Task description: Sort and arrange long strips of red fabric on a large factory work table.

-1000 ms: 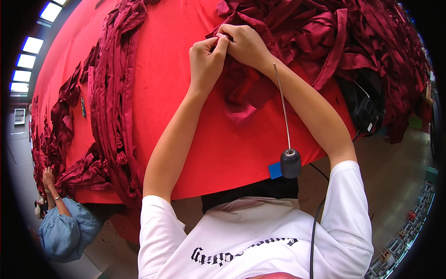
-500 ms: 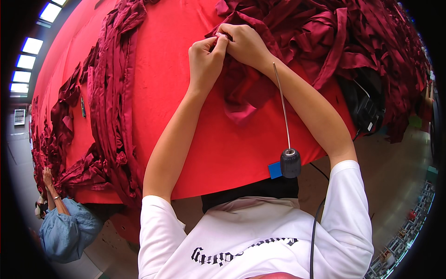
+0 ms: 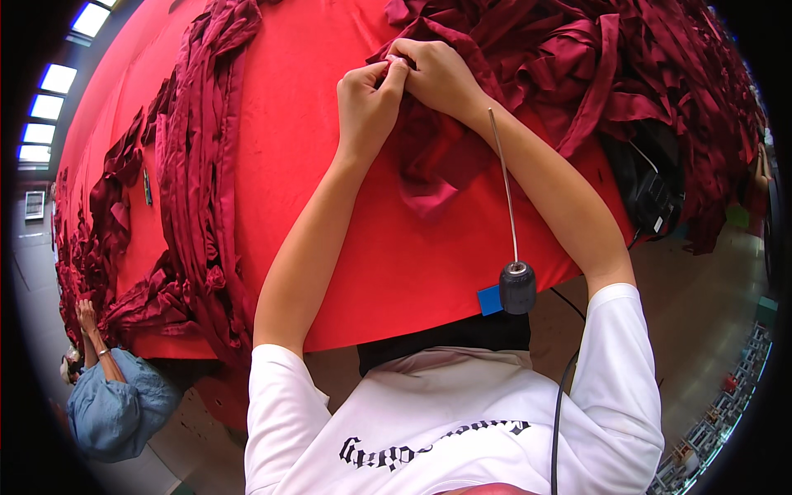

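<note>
My left hand and my right hand meet at the upper middle, over a red cloth-covered table. Both are closed, thumbs and fingertips pinched together on the edge of a dark red fabric strip. The exact spot they pinch is hidden by the fingers. From the hands the strip hangs loosely down over the red cover, and it joins a large crumpled heap of the same satin-like fabric at the right.
Long gathered fabric strips lie at left. A thin metal rod with a black grip shows before my right forearm, near a blue tag. A black device sits under the heap's edge. Another person in blue handles fabric at far left.
My hands stay pinched together on the strip, with only a very slight shift. The other person at the far left has moved slightly.
</note>
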A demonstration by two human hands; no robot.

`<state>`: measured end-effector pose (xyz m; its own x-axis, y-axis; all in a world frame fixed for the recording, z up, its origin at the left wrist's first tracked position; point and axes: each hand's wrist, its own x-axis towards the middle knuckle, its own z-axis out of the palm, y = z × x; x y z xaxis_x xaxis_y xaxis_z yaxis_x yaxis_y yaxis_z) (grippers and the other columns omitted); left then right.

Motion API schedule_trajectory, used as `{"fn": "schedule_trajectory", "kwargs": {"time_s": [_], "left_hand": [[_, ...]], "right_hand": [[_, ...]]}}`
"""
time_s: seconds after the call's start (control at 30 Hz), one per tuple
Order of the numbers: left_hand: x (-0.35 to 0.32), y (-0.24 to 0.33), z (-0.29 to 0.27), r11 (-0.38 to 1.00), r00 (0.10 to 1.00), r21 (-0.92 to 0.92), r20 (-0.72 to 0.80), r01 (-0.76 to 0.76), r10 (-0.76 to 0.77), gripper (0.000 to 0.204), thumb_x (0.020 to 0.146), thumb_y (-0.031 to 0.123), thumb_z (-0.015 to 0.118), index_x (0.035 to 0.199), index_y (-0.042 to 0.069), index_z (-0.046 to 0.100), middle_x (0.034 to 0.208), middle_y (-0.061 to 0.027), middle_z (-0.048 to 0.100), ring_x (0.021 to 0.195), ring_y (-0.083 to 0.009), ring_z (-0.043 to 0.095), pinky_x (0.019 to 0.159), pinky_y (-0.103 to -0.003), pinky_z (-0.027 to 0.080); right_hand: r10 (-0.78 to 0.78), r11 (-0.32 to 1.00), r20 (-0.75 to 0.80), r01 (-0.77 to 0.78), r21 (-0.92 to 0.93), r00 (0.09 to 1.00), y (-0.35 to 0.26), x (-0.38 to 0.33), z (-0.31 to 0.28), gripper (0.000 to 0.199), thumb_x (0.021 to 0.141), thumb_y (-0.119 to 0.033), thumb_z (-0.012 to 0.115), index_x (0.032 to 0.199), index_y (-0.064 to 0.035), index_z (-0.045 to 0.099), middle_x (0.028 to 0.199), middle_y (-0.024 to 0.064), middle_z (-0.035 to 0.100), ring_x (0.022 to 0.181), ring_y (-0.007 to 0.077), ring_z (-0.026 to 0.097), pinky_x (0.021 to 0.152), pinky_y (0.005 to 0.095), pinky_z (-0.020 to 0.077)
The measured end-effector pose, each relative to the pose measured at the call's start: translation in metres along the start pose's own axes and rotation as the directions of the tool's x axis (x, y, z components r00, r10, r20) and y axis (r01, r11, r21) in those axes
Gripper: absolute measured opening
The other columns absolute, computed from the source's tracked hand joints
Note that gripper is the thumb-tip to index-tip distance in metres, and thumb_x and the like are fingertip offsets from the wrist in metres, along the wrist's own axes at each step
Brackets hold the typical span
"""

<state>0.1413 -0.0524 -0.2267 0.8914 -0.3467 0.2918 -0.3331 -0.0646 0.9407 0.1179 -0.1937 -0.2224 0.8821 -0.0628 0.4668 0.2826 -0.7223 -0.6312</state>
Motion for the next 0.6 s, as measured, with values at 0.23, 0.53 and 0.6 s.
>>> {"fn": "schedule_trajectory", "kwargs": {"time_s": [0.23,0.53,0.6], "left_hand": [[-0.0009,0.0005,0.0001,1.0,1.0,-0.006,-0.005,0.004,-0.004,0.033,0.094,0.021,0.063,0.074,-0.006,0.063,0.051,-0.0008,0.041,0.051,-0.0041,0.04,0.046,-0.031,0.03],[-0.0005,0.0008,-0.0004,1.0,1.0,-0.002,0.006,-0.009,0.009,0.035,0.094,0.021,0.063,0.072,-0.006,0.061,0.05,-0.001,0.042,0.051,-0.0046,0.04,0.046,-0.031,0.03],[-0.0006,0.0005,0.0006,1.0,1.0,-0.01,0.003,-0.007,0.007,0.035,0.095,0.021,0.063,0.071,-0.005,0.061,0.05,-0.0011,0.042,0.05,-0.0047,0.04,0.046,-0.031,0.03]], "right_hand": [[-0.005,1.0,0.007,0.005,0.002,1.0,-0.0005,-0.0007,0.0,0.018,0.088,-0.016,0.059,0.094,-0.0002,0.066,0.08,0.0207,0.068,0.076,0.0379,0.067,0.066,0.0429,0.0507],[-0.013,1.0,-0.004,0.013,-0.015,1.0,0.0004,-0.0004,0.0005,0.019,0.087,-0.016,0.059,0.094,-0.0003,0.067,0.08,0.0204,0.069,0.076,0.0375,0.068,0.066,0.0431,0.0513],[-0.008,1.0,0.001,0.008,-0.014,1.0,0.0004,-0.0003,0.0004,0.019,0.087,-0.016,0.059,0.094,-0.0003,0.067,0.08,0.0205,0.069,0.076,0.0374,0.068,0.066,0.043,0.0514]]}}
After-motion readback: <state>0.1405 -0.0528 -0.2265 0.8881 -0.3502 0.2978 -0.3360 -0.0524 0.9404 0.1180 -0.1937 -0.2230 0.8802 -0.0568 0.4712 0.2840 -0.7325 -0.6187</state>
